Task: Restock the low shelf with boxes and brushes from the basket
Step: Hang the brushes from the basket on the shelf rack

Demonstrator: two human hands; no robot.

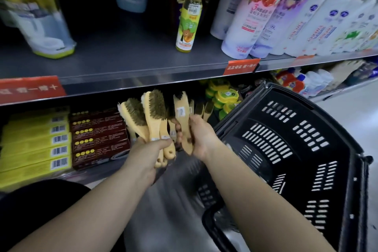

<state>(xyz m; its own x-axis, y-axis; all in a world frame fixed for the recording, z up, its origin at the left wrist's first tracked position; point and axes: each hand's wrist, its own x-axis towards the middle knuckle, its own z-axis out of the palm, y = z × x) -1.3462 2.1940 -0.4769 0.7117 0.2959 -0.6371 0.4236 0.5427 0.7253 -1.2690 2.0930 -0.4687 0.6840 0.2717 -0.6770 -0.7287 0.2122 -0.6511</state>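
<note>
— As we look down at our hands, where are the brushes?

— Our left hand (152,149) grips a fan of wooden brushes (152,112) by the handles, fingers curled tight and thumb laid across them. The bristles face us. We count three, though blur makes that unsure.

— And the other hand?

— Our right hand (197,135) holds a single brush (182,117), fingers wrapped round its lower half. Its wooden back, with a small label, is turned to us. Both hands are raised before the front edge of the low shelf (96,176), near its middle, close together but not touching.

— What do we see on that shelf?

— More brushes (202,108) stand just behind our right hand. At the left end lie stacked yellow boxes (36,145), and dark red boxes (98,137) are piled against them, just left of the fan. Green and yellow packets (224,97) sit further right.

— And the basket?

— The black basket (286,133) is tipped on its side at our right, its slotted inside facing us, close to our right forearm.

— Above?

— The upper shelf (122,57) carries bottles (255,18) along its right half, with a red tag (241,66) on its front edge.
</note>
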